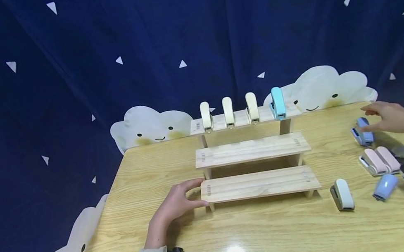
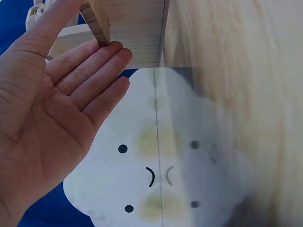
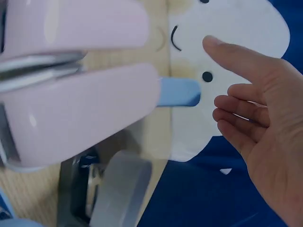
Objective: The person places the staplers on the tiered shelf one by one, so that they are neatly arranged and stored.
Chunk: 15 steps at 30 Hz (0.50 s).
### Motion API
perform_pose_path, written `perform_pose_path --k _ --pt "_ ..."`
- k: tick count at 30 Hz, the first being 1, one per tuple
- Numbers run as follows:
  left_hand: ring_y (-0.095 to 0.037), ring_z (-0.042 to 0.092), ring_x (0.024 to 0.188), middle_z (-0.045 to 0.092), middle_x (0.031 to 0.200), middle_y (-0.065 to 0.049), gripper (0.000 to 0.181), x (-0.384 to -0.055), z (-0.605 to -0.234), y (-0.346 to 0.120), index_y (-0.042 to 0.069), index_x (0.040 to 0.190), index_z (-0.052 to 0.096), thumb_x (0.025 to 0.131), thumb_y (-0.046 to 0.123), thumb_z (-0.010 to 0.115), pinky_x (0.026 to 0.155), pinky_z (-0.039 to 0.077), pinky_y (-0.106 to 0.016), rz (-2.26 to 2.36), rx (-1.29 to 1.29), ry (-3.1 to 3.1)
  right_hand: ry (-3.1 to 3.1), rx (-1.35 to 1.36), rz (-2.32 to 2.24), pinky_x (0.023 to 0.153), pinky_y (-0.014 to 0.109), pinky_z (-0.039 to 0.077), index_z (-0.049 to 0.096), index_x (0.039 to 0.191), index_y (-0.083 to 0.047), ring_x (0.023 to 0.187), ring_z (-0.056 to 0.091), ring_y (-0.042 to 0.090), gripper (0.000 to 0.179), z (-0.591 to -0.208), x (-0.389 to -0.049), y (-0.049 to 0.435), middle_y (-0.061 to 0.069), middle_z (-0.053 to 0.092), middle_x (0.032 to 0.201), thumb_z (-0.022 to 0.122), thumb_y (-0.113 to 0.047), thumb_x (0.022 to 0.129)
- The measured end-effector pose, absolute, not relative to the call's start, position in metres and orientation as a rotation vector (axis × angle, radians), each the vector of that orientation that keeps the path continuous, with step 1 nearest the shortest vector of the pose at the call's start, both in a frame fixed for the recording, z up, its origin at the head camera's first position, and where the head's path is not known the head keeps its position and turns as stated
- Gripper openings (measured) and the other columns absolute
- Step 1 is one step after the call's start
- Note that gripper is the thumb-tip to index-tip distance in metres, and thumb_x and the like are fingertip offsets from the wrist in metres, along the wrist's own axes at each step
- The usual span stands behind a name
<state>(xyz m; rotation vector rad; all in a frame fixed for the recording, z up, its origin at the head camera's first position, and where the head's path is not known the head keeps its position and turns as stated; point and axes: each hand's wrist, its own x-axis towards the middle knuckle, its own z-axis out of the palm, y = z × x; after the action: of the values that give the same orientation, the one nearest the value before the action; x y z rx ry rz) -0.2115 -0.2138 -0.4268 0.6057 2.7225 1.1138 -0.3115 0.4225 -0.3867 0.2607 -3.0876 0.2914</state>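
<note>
My left hand [image 1: 175, 202] grips the left end of the lowest step of a pale three-step wooden rack [image 1: 259, 184]. The thumb is at its front edge and the fingers at the back; in the left wrist view the fingertips [image 2: 113, 47] meet the board's end. On the right, my right hand [image 1: 392, 118] reaches around a blue stapler [image 1: 367, 138], thumb overlapping it in the head view. Seen from the right wrist, the fingers are relaxed, apart from the stapler's blue end [image 3: 180, 92], with nothing between them. Two pink staplers [image 3: 85, 113] stand nearer.
Three cream staplers [image 1: 228, 112] and a turquoise one [image 1: 278, 102] stand on the top step. A white stapler [image 1: 343, 195], a light-blue one [image 1: 385, 187] and a grey one [image 3: 125, 189] are on the table's right. A dark blue curtain [image 1: 192, 39] hangs behind.
</note>
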Motion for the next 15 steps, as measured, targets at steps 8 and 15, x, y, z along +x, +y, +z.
perform_pose_path --k 8,15 --pt "-0.029 0.052 0.134 0.058 0.142 -0.006 0.075 -0.211 -0.427 -0.214 0.013 0.139 0.055 0.075 0.038 0.083 0.114 0.042 -0.049 1.128 0.588 2.712 -3.106 0.344 0.251 0.088 0.067 0.046 0.044 0.127 0.022 0.107 0.053 0.056 0.086 -0.403 -0.312 0.436 0.042 0.054 0.117 0.081 -0.037 0.077" --pt "-0.029 0.052 0.134 0.058 0.142 -0.006 0.075 -0.211 -0.425 -0.213 0.013 0.139 0.055 0.074 0.037 0.084 0.114 0.041 -0.049 1.132 0.585 2.713 -3.095 0.447 0.192 0.088 0.065 0.048 0.046 0.126 0.021 0.106 0.056 0.053 0.088 -0.410 -0.312 0.436 0.039 0.057 0.115 0.087 -0.033 0.069"
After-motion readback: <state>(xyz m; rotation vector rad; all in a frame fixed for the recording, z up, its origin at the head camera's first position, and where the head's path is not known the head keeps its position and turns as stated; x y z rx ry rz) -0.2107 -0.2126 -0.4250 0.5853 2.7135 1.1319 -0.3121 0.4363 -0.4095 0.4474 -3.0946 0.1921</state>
